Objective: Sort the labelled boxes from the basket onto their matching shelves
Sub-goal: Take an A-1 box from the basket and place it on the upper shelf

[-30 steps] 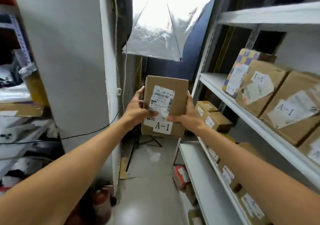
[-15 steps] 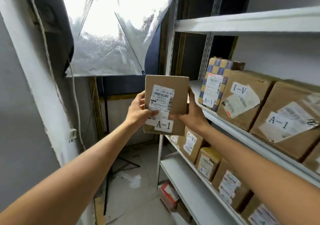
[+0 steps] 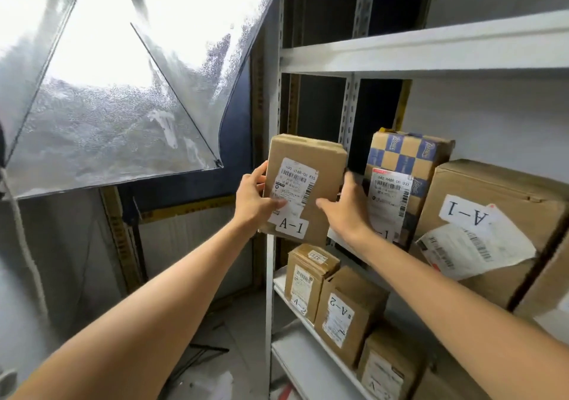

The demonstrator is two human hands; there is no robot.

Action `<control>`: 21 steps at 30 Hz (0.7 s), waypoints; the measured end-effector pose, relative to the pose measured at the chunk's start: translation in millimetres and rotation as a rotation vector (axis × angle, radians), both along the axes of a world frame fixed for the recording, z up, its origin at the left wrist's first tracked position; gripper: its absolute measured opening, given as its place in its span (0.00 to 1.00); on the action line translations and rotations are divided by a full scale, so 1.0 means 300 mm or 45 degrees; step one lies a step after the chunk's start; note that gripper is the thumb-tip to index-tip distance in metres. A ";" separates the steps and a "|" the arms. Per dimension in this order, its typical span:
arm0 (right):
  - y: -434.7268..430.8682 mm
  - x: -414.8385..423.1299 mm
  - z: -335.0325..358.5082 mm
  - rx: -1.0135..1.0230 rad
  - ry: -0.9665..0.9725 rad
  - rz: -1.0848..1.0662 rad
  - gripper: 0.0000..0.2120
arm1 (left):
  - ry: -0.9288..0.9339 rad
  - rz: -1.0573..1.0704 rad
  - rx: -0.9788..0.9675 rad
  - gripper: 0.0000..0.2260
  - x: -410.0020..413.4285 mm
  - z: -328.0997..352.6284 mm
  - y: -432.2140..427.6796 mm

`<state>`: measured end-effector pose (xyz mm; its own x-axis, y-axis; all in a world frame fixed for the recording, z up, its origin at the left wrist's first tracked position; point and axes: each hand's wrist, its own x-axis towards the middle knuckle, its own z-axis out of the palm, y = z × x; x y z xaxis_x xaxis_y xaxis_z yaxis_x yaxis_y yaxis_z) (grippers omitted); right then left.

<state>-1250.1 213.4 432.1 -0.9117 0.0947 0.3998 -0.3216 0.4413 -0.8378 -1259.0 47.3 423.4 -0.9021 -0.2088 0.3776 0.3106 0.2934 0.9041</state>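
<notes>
A small brown cardboard box (image 3: 320,165) with a barcode sticker and an "A-1" label is held upright at the left end of the middle shelf (image 3: 341,241). My left hand (image 3: 252,198) grips its left edge, thumb on the front label. My right hand (image 3: 346,208) grips its right edge, thumb across the front. Just to its right on the shelf stand a blue-checked box (image 3: 400,165) and a larger brown box (image 3: 492,208) labelled "A-1" upside down. The basket is out of view.
The shelf below carries several brown boxes labelled "A-2" (image 3: 341,313). A white upper shelf (image 3: 431,50) hangs overhead. To the left hangs a silver reflective umbrella (image 3: 107,107), with a stand's legs (image 3: 200,356) on the floor beneath.
The view has swung right toward the rack. Both hands have carried the A-1 box rightward to the left end of the middle shelf, close beside the checked box.
</notes>
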 end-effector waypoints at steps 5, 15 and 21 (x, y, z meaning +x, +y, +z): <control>-0.024 -0.099 -0.012 0.137 0.048 -0.121 0.38 | 0.010 -0.108 0.075 0.26 -0.200 0.021 -0.006; -0.069 -0.183 0.024 0.302 0.140 -0.391 0.41 | 0.074 -0.339 0.080 0.25 -0.418 0.042 -0.002; -0.082 -0.197 -0.051 0.464 -0.109 -0.442 0.51 | 0.020 -0.422 -0.050 0.31 -0.471 -0.052 0.086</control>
<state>-1309.2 188.8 416.9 -0.8821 0.2663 0.3885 -0.0409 0.7785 -0.6264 -1400.2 73.1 407.7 -0.9125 0.1104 0.3938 0.4087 0.2084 0.8886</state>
